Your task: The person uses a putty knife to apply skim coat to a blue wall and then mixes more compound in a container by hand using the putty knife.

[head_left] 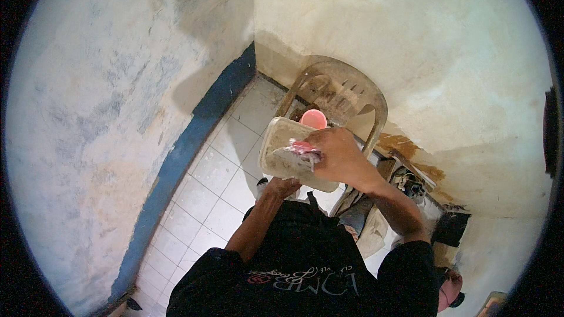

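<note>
My left hand (285,186) grips the near edge of a shallow, off-white plastic tub (271,141), its fingers mostly hidden beneath it. Over the tub, my right hand (341,152) is closed around a small pink-and-white thing (304,147), whose kind I cannot make out; white streaks show on it. Greyish smears mark the tub's inside. Just beyond the tub's far rim is a pink cup (314,119), partly hidden by the tub and my right hand.
A stained plastic armchair (341,76) stands in the wall corner ahead. On the left runs a patchy wall (106,111) with a blue band (170,176) above white floor tiles (205,182). Assorted clutter (408,182) lies along the right wall.
</note>
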Action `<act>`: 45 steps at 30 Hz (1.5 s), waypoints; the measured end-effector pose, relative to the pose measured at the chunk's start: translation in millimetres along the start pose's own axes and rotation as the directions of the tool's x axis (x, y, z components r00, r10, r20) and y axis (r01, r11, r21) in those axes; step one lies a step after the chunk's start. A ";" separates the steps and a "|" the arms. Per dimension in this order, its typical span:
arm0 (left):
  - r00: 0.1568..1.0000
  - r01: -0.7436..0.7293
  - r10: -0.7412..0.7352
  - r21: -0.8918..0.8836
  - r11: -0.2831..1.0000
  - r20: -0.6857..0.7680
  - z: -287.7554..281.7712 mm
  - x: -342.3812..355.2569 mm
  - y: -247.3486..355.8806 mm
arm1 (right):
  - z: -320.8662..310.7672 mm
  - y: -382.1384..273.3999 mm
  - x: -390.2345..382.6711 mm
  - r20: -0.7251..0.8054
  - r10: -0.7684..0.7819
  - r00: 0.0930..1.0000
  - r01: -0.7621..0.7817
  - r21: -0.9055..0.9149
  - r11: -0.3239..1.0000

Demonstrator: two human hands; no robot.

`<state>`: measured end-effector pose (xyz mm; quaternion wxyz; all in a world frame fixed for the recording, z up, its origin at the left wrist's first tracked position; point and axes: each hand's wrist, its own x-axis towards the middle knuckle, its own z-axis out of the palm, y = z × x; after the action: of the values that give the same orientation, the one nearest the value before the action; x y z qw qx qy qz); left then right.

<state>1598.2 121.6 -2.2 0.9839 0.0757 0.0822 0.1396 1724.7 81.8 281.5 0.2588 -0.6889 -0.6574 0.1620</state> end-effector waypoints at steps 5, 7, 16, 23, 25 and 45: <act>0.988 -0.084 0.072 0.082 0.993 0.136 31.2 -3.8 4.5 | -10.6 5.2 4.3 -0.022 0.188 0.982 -0.188 0.009 0.982; 0.982 -0.113 0.097 0.095 0.989 0.165 38.4 -4.4 7.5 | -14.7 2.9 4.8 -0.002 0.235 0.972 -0.235 -0.061 0.970; 0.916 -0.273 0.185 0.216 0.937 0.356 47.3 -7.6 5.8 | -6.6 4.4 0.6 -0.033 0.169 0.985 -0.169 -0.009 0.986; 0.953 -0.215 0.155 0.221 0.951 0.260 44.4 -6.2 5.7 | 0.0 -8.7 -6.6 -0.143 0.024 0.990 -0.045 -0.149 0.988; 0.954 -0.209 0.148 0.224 0.952 0.260 48.9 -3.6 3.4 | 22.2 -5.9 -19.9 0.049 -0.125 0.991 0.134 -0.310 0.941; 0.984 -0.175 0.119 0.553 0.815 0.136 3.3 -7.6 -0.1 | 3.2 -16.8 -20.3 -0.033 -0.023 0.999 0.016 -0.216 0.976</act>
<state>1591.6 118.9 2.1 0.9069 0.3746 0.0668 0.1809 1707.3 62.2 286.1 0.1958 -0.7092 -0.6731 0.0750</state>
